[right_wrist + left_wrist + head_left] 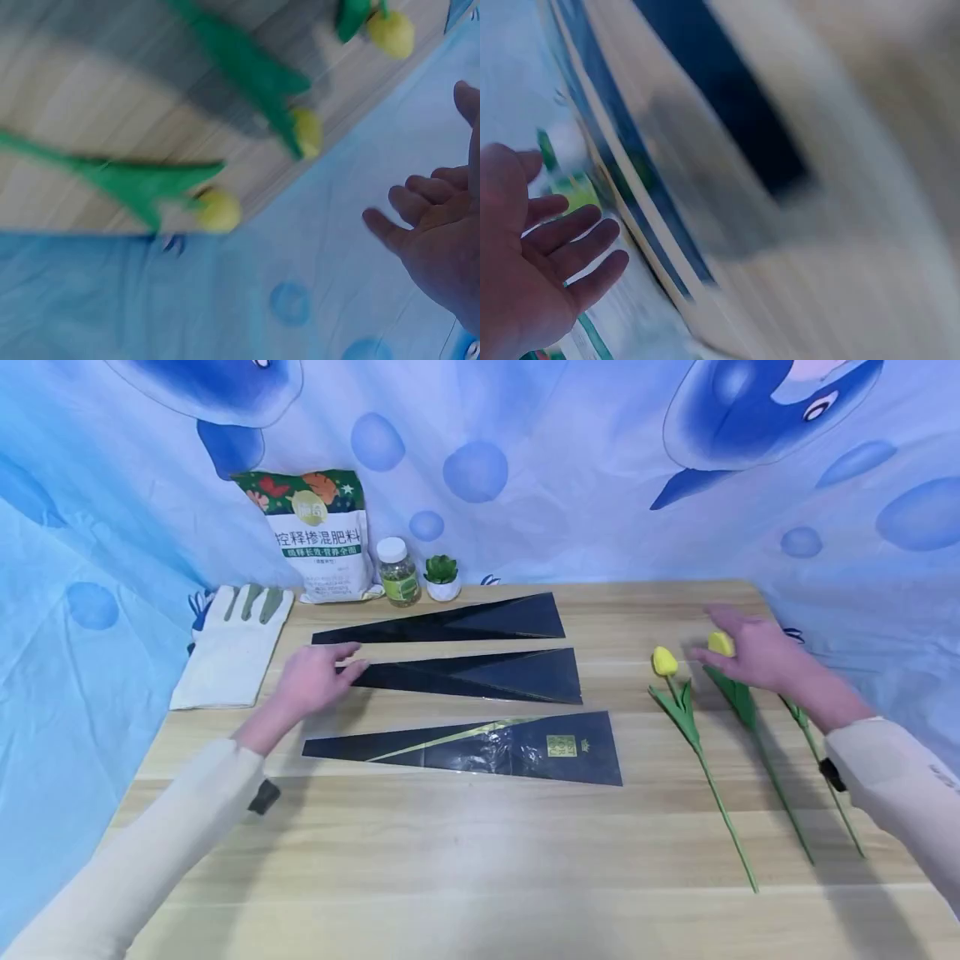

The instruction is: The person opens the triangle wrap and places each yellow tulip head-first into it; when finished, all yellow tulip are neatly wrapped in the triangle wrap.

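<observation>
Three dark tapered flower sleeves lie in a column on the wooden table: a far one (495, 618), a middle one (510, 675) and a near one (465, 752) with gold print. My left hand (315, 677), fingers spread and holding nothing, hovers around the narrow end of the middle sleeve. To the right, three yellow artificial tulips lie with their stems toward me: a left tulip (686, 718), a middle tulip (738, 697) and a right tulip (801, 718). Over the tulip heads is my right hand (761, 652), holding nothing; it hides the right bloom in the head view.
Along the back edge stand a fertilizer bag (326, 547), a white-capped jar (400, 575) and a small potted succulent (442, 578). White-and-green gloves (236, 647) lie at the far left. A blue patterned cloth (570, 477) hangs behind the wooden table (450, 877).
</observation>
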Demonstrator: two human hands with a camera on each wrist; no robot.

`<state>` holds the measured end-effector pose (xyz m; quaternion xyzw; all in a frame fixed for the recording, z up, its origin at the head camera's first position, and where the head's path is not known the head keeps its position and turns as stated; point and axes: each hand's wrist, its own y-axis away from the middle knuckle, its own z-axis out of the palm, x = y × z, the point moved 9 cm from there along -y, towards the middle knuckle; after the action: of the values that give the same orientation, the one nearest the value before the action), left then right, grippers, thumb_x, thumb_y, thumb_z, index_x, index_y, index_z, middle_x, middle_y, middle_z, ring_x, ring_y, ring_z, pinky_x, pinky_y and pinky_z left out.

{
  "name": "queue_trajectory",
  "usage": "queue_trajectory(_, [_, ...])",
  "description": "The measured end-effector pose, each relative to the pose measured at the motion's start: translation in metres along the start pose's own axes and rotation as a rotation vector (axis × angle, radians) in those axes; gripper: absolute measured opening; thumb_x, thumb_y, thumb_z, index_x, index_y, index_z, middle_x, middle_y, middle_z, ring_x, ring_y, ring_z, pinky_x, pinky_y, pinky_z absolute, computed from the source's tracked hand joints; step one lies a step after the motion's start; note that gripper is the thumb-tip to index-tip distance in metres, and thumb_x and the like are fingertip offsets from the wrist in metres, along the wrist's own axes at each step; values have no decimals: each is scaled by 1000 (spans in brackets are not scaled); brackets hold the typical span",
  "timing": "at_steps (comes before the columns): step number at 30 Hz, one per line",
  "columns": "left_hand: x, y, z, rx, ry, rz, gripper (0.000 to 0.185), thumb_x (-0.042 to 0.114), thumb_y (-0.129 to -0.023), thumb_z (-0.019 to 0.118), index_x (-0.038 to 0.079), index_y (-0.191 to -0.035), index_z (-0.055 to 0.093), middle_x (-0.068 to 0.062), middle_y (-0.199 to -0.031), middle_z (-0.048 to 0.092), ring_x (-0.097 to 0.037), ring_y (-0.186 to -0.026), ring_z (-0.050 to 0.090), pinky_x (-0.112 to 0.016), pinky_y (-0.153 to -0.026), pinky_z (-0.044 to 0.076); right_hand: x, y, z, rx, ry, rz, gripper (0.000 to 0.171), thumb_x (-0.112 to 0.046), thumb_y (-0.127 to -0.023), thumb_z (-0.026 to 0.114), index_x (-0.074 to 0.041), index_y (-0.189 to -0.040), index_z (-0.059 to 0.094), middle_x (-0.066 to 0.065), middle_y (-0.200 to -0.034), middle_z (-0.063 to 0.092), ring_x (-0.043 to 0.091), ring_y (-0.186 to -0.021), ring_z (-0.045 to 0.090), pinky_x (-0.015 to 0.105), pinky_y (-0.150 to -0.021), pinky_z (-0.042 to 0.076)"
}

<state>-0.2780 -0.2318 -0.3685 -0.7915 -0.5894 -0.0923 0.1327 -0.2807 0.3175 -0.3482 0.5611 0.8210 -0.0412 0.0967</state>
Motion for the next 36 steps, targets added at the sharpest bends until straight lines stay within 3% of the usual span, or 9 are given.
queue_trajectory(5, [56, -45, 21, 34, 96, 71, 33, 24, -99, 64, 2, -121, 71, -17, -106, 73, -34, -83, 70, -51, -79, 54, -31, -33, 14, 25, -68, -55, 65, -30, -101, 62, 11, -146, 39, 33, -105, 65, 36, -52, 58, 59, -85, 51])
queue_trajectory(9, [92, -82, 41, 29, 126, 109, 29, 21, -97, 66, 3, -119, 73, -14, -113, 72, -33, -100, 69, -49, -86, 53, -53, -68, 28, 27, -143, -90, 55, -25, -102, 60, 7, -145, 45, 20, -68, 59, 25, -38, 41, 49, -72, 53])
queue_trajectory(12, [105, -105, 56, 13, 147, 96, 31, 21, -97, 66, 4, -123, 72, -14, -116, 71, -32, -93, 69, -46, -84, 53, -66, -93, 40, 18, -196, -104, 53, -21, -101, 62, 6, -144, 47, 32, -102, 67, 29, -51, 54, 46, -74, 53])
queue_trajectory(15, [113, -125, 73, -27, 150, 63, 36, 24, -99, 65, 6, -130, 68, -12, -125, 68, -30, -95, 68, -42, -87, 52, -72, -113, 50, 7, -251, -99, 53, -18, -100, 63, 5, -144, 47, 31, -138, 51, 30, -53, 53, 43, -76, 52])
queue_trajectory(18, [116, -138, 88, -57, 170, 15, 38, 26, -99, 65, 9, -133, 66, -10, -132, 64, -28, -107, 65, -41, -93, 51, -73, -126, 60, -1, -313, -78, 52, -18, -100, 62, 3, -145, 47, 28, -139, 53, 25, -41, 35, 40, -62, 51])
queue_trajectory(20, [118, -145, 95, -68, 186, -3, 39, 27, -99, 65, 11, -134, 65, -8, -136, 61, -26, -118, 61, -40, -98, 49, -73, -133, 66, -8, -364, -58, 52, -17, -100, 62, 2, -146, 47, 25, -138, 55, 23, -44, 40, 39, -58, 49])
queue_trajectory(23, [123, -153, 106, -92, 188, -2, 40, 29, -100, 64, 12, -136, 63, -6, -143, 56, -26, -130, 52, -39, -106, 44, -72, -138, 73, -25, -446, -33, 51, -16, -101, 61, 3, -146, 45, 22, -139, 55, 31, -79, 66, 41, -78, 56])
queue_trajectory(26, [126, -158, 113, -100, 161, 21, 42, 31, -100, 63, 12, -137, 62, -6, -149, 50, -28, -140, 41, -40, -113, 35, -71, -142, 78, -29, -511, -6, 51, -14, -102, 60, 3, -147, 44, 21, -141, 54, 37, -123, 56, 45, -105, 45])
queue_trajectory(36, [120, -160, 131, -146, 124, 18, 42, 33, -100, 63, 14, -138, 61, -4, -151, 47, -30, -145, 30, -42, -117, 27, -74, -146, 87, -28, -560, 5, 51, -14, -102, 58, 2, -148, 44, 19, -147, 49, 33, -135, 46, 43, -112, 36])
